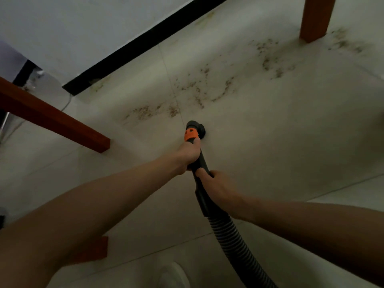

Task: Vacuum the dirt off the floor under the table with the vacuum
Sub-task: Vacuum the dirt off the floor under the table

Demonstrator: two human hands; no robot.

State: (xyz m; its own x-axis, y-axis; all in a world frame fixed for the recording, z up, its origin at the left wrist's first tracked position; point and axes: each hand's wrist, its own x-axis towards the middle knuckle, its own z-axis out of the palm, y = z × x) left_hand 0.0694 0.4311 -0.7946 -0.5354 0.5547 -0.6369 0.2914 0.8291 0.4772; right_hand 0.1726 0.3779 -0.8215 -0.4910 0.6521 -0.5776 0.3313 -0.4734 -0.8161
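A black vacuum wand with an orange collar ends in a small round nozzle that touches the pale tiled floor. My left hand grips the wand just behind the collar. Lower down, my right hand holds the wand where the ribbed black hose begins. Brown dirt crumbs lie just beyond the nozzle, and a wider trail of dirt runs to the far right table leg.
Wooden table legs stand at the far right, at the left and at the lower left. A black skirting board runs along the white wall. A white cable lies by the wall at left.
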